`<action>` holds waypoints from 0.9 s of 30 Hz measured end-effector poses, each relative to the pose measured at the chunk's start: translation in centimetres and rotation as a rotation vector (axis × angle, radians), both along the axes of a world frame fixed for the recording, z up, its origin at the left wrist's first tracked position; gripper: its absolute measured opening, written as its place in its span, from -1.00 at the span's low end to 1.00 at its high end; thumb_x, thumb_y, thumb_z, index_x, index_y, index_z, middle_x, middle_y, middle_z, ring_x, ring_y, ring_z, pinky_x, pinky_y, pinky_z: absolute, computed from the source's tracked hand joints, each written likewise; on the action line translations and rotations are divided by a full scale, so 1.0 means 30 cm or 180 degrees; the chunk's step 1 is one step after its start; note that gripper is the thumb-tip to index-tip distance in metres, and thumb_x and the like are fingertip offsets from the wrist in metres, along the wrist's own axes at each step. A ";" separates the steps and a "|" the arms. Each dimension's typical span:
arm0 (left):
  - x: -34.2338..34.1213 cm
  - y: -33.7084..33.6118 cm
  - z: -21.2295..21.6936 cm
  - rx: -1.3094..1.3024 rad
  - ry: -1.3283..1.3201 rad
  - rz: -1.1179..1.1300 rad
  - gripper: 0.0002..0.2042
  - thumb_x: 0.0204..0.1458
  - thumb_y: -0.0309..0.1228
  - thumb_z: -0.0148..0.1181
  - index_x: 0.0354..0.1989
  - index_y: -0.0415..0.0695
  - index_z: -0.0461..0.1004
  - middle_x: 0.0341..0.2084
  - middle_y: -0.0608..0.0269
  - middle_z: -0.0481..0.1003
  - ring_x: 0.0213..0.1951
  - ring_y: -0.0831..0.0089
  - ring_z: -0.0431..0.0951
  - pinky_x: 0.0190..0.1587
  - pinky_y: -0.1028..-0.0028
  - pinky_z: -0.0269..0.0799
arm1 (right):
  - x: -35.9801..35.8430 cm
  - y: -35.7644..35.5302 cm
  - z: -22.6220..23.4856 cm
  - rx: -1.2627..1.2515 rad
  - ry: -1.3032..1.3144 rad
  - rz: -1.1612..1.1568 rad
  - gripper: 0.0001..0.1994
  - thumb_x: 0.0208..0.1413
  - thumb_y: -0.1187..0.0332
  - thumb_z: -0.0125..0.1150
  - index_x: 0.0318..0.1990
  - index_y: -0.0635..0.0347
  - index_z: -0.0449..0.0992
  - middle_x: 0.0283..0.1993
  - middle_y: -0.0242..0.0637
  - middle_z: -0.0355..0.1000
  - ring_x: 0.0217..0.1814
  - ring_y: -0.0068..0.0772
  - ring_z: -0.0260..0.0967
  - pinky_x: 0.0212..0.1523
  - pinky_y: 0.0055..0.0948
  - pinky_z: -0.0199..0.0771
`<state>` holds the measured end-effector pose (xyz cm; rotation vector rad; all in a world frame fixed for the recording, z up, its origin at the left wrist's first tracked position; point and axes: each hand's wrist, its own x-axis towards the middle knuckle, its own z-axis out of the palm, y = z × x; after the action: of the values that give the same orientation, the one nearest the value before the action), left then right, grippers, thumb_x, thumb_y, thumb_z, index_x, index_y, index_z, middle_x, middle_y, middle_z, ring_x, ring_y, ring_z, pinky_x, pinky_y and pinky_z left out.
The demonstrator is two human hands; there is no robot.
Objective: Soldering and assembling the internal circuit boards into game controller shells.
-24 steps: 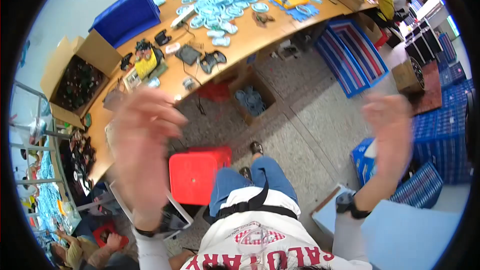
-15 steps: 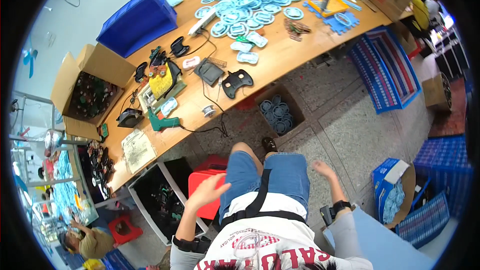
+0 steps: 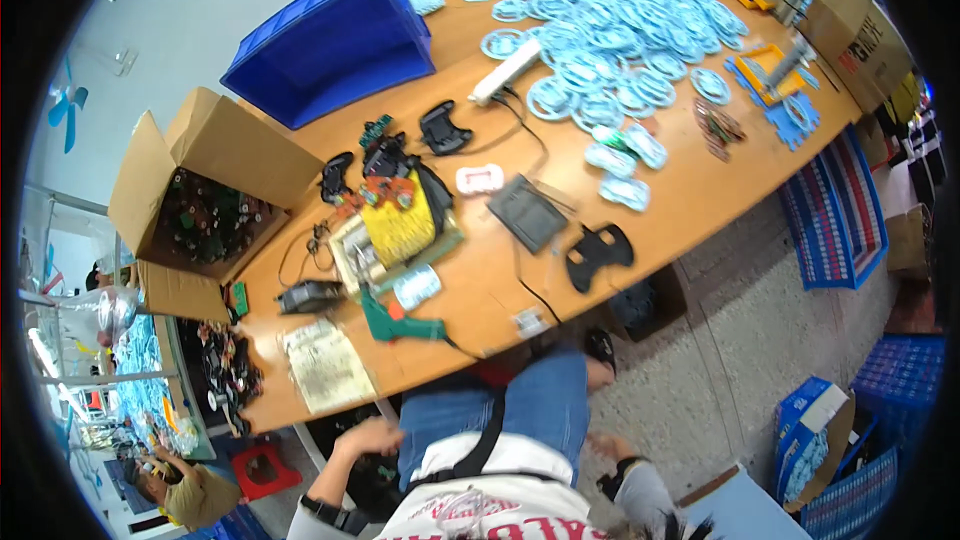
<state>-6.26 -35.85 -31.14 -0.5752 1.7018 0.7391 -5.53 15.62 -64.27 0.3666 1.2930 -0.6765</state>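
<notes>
The left hand (image 3: 368,437) is beside the left thigh (image 3: 430,430), below the front edge of the desk (image 3: 455,360). Its fingers are loosely bent, and I see nothing held in it. The sheet (image 3: 328,365) lies nearest, ahead and a little left; the green tool (image 3: 400,324) lies farther ahead and slightly right. The longer part of this tool runs roughly left to right, and its cord leaves from the right end. The right hand (image 3: 607,447), beside the right thigh, is blurred; I cannot tell whether it is clenched or holding something. The left hand is clearly nearer to the tool.

On the desk, from the left, stand a carton (image 3: 240,145) of parts and a blue bin (image 3: 330,55), then a black shell (image 3: 600,255) and a heap of light-blue rings (image 3: 610,30).

In the room, a co-worker (image 3: 195,492) is at far left, near a red stool (image 3: 268,480); at right, a striped bag (image 3: 835,200) stands on the floor (image 3: 710,340).
</notes>
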 end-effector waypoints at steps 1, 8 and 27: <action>0.045 -0.094 -0.083 0.0320 -0.0230 -0.0024 -0.66 -0.01 -0.21 -0.06 -0.52 -0.25 0.49 -0.61 0.19 0.53 -0.56 0.39 0.53 -0.48 0.47 0.42 | 0.135 0.028 -0.188 0.0165 0.0049 0.0010 -0.22 -0.06 -0.37 -0.20 0.07 0.12 0.37 -0.06 -0.12 0.40 -0.02 -0.16 0.33 -0.01 -0.19 0.27; 0.654 -0.491 -0.441 -0.0191 -0.0788 0.1164 -0.74 -0.07 -0.37 -0.06 -0.29 -0.23 0.50 -0.42 0.05 0.52 -0.40 0.35 0.50 -0.35 0.43 0.39 | 0.357 -0.436 -0.346 0.0676 -0.0956 -0.1801 -0.32 0.07 -0.21 -0.16 0.14 0.20 0.25 0.11 -0.20 0.30 0.12 -0.26 0.25 0.09 -0.20 0.27; 0.981 -0.460 -1.150 0.0581 0.0565 0.4800 -0.50 0.13 -0.17 -0.14 0.16 -0.24 0.17 0.15 0.09 0.20 0.14 0.31 0.18 0.15 0.39 0.08 | -0.092 -0.585 -0.255 -0.0088 0.0191 -0.1732 -0.40 0.09 -0.12 -0.11 0.11 0.17 0.28 0.14 -0.26 0.27 0.10 -0.29 0.26 0.11 -0.15 0.27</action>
<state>23.17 -49.67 -65.66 -1.7143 1.0730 1.9807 -8.29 -1.93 -71.92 0.6916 1.2445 -1.1680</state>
